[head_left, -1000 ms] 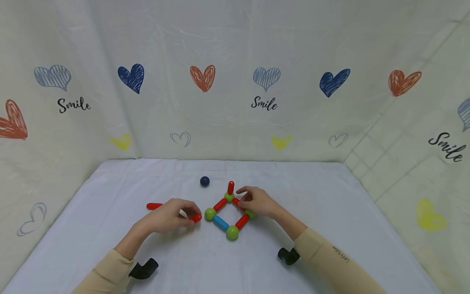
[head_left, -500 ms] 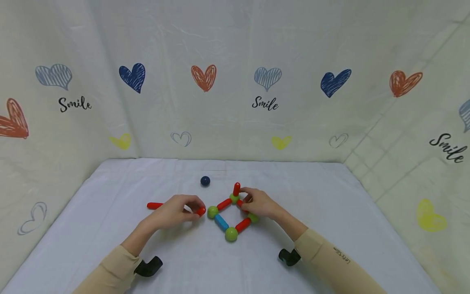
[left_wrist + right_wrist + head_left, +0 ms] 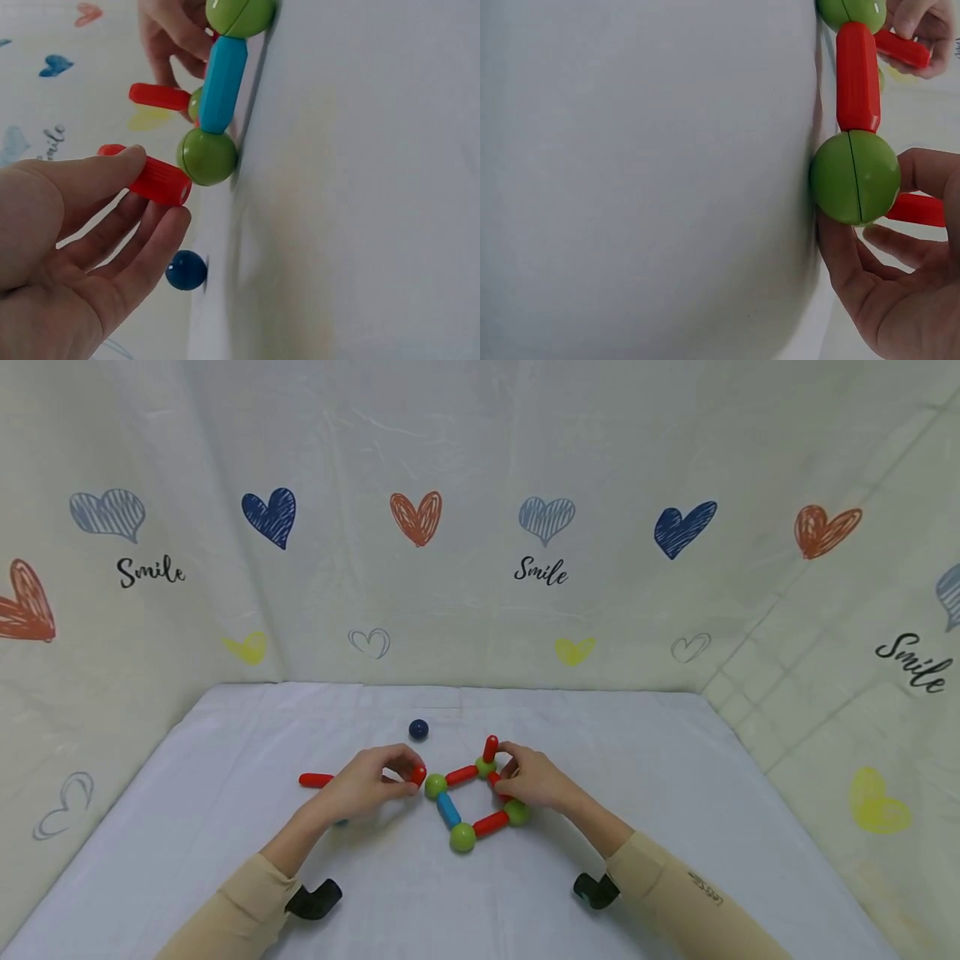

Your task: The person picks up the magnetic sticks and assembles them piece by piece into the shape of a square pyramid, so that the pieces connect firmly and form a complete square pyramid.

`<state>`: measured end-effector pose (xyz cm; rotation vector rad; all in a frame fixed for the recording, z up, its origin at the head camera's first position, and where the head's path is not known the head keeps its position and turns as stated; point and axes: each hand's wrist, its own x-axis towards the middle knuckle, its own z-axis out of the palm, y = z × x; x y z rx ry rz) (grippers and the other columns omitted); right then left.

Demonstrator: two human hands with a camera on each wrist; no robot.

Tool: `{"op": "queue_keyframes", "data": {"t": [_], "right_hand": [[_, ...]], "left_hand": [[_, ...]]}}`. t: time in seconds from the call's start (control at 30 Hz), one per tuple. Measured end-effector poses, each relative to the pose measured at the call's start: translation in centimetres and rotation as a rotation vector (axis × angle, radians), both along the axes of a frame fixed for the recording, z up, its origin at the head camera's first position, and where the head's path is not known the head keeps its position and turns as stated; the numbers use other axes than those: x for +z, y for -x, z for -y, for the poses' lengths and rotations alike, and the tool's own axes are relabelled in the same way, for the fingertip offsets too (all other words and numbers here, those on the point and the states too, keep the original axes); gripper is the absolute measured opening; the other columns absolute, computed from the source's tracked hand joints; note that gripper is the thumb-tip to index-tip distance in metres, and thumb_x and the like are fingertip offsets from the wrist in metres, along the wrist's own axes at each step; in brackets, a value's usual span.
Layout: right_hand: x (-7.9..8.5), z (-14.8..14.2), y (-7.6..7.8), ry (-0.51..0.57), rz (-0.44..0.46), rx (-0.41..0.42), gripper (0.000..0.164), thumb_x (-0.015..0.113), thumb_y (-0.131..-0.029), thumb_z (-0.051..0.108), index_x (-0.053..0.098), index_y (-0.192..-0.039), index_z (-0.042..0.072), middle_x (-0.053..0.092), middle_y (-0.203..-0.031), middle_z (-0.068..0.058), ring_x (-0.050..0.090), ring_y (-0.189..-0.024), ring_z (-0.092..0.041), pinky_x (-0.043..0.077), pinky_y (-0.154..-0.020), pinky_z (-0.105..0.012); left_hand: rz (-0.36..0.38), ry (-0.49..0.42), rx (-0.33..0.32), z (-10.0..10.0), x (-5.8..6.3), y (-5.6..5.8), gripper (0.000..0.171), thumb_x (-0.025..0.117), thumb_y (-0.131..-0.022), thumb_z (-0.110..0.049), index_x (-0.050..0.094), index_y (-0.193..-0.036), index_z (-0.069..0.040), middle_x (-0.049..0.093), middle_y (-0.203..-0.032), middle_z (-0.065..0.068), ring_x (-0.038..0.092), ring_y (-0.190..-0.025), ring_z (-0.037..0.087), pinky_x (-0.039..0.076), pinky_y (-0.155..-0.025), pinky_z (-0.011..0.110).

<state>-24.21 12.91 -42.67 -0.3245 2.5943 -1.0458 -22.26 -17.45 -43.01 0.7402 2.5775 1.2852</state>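
Note:
My left hand (image 3: 367, 785) pinches a red magnetic rod (image 3: 161, 180) between thumb and fingertips. One end of that rod is close to the left green ball (image 3: 207, 157) of a four-sided frame; whether they touch I cannot tell. Three red rods, one blue rod (image 3: 448, 810) and green balls make up the frame. Another red rod (image 3: 491, 748) stands up from its far ball (image 3: 486, 767). At the frame's right side, my right hand (image 3: 531, 777) grips the red side rod (image 3: 495, 779) by the right green ball (image 3: 855, 178), which partly hides the fingers in the right wrist view.
A dark blue ball (image 3: 418, 729) lies behind the frame. To the left is a loose red rod (image 3: 316, 780), partly covered by the left hand. A bit of a blue piece (image 3: 341, 822) shows beneath that hand. White cloth (image 3: 600, 727) covers the table.
My left hand has moved right and away from me, raising its red rod toward the left green ball. The frame has turned and shifted slightly right, while my right hand has closed on its side.

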Motion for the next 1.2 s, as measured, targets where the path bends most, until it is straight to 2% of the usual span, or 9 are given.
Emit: {"op": "queue_keyframes", "data": {"t": [0.23,0.4,0.63,0.8,1.2], "right_hand": [[0.0,-0.2,-0.3,0.005,0.005,-0.018,0.060,0.077,-0.088,0.015,0.055,-0.142,0.004,0.065,-0.096,-0.003,0.061,-0.082,-0.019,0.057,-0.071,-0.032],[-0.2,-0.5,-0.4,0.026,0.009,-0.021,0.058,0.080,-0.087,0.018,0.056,-0.138,0.005,0.065,-0.091,-0.003,0.063,-0.076,-0.019,0.057,-0.070,-0.031],[-0.2,-0.5,-0.8,0.033,0.013,-0.048,0.059,0.080,-0.088,0.021,0.054,-0.139,0.006,0.064,-0.088,-0.003,0.063,-0.073,-0.019,0.058,-0.069,-0.031],[-0.4,-0.5,-1.0,0.056,0.014,-0.060,0.058,0.080,-0.089,0.021,0.054,-0.139,0.007,0.064,-0.088,-0.003,0.064,-0.073,-0.019,0.058,-0.069,-0.031],[-0.6,-0.3,-1.4,0.095,0.019,-0.081,0.054,0.078,-0.090,0.019,0.052,-0.136,0.005,0.064,-0.087,-0.005,0.064,-0.072,-0.019,0.059,-0.068,-0.032]], "left_hand": [[-0.025,-0.054,0.049,-0.7,-0.1,0.4,0.027,0.077,-0.094,-0.013,0.067,-0.119,-0.015,0.068,-0.108,-0.005,0.064,-0.105,0.018,0.055,-0.094,0.039],[-0.018,-0.088,0.087,-1.3,0.1,0.6,0.029,0.077,-0.093,-0.011,0.067,-0.120,-0.015,0.069,-0.108,-0.004,0.064,-0.107,0.019,0.055,-0.095,0.042],[0.002,-0.123,0.142,-2.2,0.0,1.1,0.031,0.078,-0.092,-0.010,0.067,-0.121,-0.014,0.069,-0.108,-0.004,0.064,-0.107,0.018,0.055,-0.094,0.039],[0.014,-0.140,0.174,-2.8,0.4,1.3,0.031,0.078,-0.092,-0.010,0.067,-0.121,-0.015,0.069,-0.108,-0.003,0.065,-0.108,0.020,0.057,-0.091,0.037],[-0.013,-0.155,0.181,-3.8,0.5,2.1,0.031,0.079,-0.092,-0.010,0.066,-0.120,-0.014,0.069,-0.108,-0.002,0.066,-0.106,0.020,0.057,-0.090,0.038]]}}
